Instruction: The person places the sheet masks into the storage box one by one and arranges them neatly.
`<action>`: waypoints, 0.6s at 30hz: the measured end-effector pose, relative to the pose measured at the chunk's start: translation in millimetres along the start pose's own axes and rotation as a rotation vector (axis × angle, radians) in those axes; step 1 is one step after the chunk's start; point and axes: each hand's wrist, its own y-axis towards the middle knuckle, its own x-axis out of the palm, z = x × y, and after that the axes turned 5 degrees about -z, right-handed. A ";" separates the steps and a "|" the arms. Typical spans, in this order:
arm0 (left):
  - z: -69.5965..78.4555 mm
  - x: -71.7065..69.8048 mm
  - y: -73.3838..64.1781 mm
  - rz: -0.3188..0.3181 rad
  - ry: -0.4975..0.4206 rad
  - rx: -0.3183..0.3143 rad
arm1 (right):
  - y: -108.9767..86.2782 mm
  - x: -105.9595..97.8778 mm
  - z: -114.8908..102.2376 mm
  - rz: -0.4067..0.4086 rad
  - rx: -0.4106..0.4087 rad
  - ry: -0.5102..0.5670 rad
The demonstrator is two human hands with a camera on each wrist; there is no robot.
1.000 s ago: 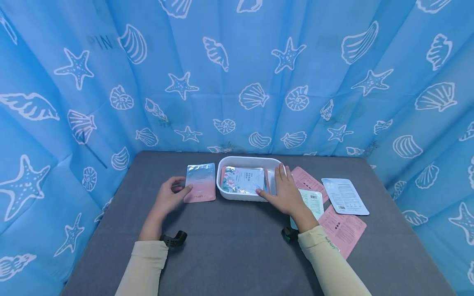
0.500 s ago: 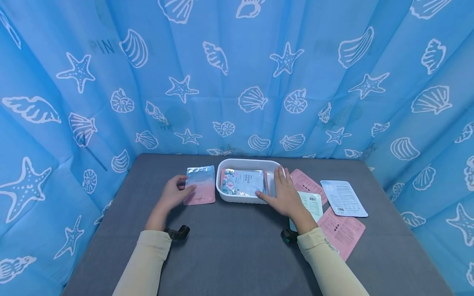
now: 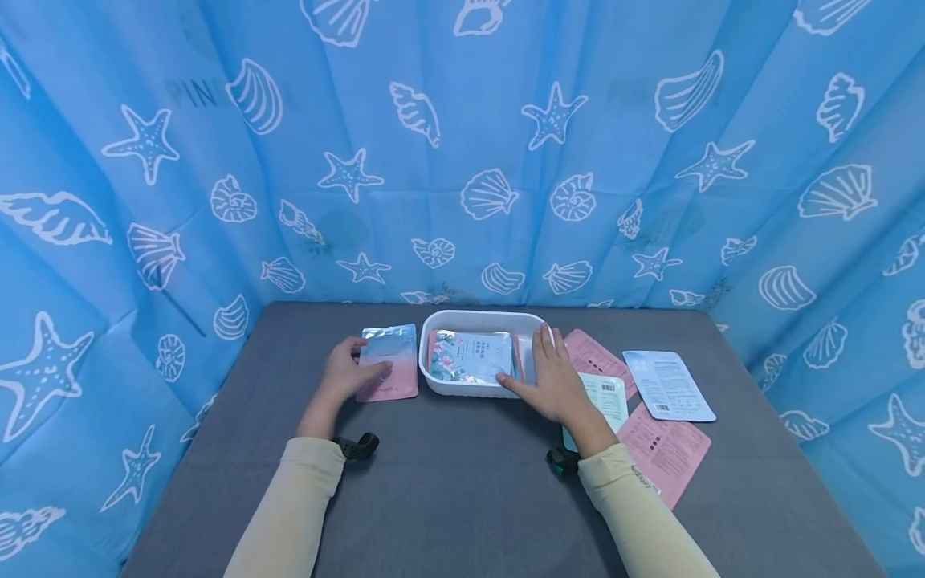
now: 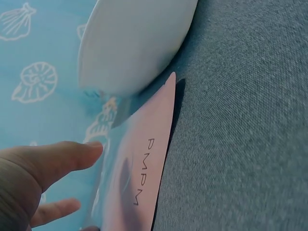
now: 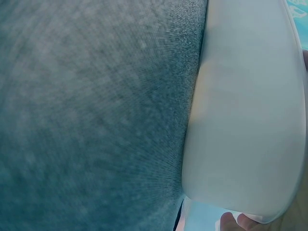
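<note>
Left hand (image 3: 343,372), fingers apart, seems at pick-up, needing to pinch the pink-blue sachet (image 3: 400,352) left of the white tray (image 3: 462,390), right hand (image 3: 555,385) spread at its right end.

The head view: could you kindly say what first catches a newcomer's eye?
A bright blue fabric curtain with white seashells and starfish fills the background. In front, a rounded white tub of glossy sachets stands on the grey cloth-covered table, the right hand at its rim.

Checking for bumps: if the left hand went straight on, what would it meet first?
Probably the pink-and-blue packet; the left hand reaches over its edge, though contact is unclear.
</note>
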 end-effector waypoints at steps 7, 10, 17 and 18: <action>4.3 6.9 5.9 0.031 0.021 -0.046 | 0.4 0.5 -0.1 -0.004 0.004 0.000; 5.7 9.1 8.6 0.041 0.046 -0.068 | 1.0 1.8 0.6 -0.001 0.004 -0.008; 8.6 10.3 10.7 0.052 0.089 -0.076 | 0.7 0.0 -1.4 -0.007 0.007 -0.003; 8.5 10.2 10.7 0.055 0.083 -0.073 | 0.6 -0.4 -1.6 -0.007 0.007 -0.002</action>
